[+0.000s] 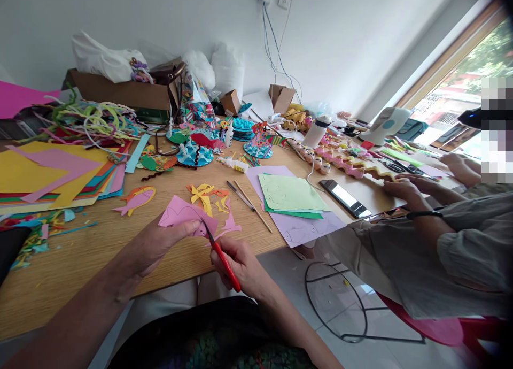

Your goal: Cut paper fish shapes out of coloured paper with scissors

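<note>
One right hand [235, 261] wrapped round red scissors [226, 267], left hand [160, 245] pinching pink paper [179, 213] at the blades [208, 231] above the table [96, 259], fish cutout [141, 199] leftward, yellow scraps [206, 190] just beyond, glue bottle [234, 164] behind, cardboard box [120, 91] near the wall [168, 16].

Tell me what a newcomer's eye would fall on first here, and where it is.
Probably the red-handled scissors with dark blades in the right hand, near the front edge of the wooden table, meeting the pink paper piece with drawn outlines in the left hand. Next, likely, the tangle of multicoloured fuzzy stems at the back left, behind the stack of coloured paper.
</note>
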The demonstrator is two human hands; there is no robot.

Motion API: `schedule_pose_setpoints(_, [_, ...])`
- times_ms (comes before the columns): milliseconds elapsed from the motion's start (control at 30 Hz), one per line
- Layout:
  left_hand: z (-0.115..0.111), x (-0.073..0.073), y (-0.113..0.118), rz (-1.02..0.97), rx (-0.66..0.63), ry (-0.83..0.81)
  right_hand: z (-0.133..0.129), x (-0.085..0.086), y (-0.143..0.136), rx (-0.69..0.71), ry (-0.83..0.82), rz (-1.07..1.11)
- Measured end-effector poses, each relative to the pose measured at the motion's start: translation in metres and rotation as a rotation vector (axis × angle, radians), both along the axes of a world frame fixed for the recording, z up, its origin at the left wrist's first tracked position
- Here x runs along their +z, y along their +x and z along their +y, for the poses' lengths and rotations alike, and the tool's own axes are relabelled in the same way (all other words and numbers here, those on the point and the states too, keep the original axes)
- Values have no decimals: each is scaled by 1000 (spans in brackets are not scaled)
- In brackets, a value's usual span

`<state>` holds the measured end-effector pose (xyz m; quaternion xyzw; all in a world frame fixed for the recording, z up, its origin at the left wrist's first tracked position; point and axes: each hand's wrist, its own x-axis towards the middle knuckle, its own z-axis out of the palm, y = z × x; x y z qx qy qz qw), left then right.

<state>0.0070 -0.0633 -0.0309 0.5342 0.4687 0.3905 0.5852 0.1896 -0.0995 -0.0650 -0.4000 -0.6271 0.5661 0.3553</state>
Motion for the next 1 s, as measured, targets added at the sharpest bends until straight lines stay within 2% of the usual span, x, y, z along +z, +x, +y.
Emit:
schedule_pose_setpoints(333, [-2,12,0,-2,-17,-31,-1,0,2,14,8,2])
schedule_pose_setpoints(600, [-1,9,3,12,-53,-14,-1,0,2,22,26,-28])
schedule_pose_setpoints(1000, [0,13,3,49,-68,5,-4,3,0,-21,-32,-7])
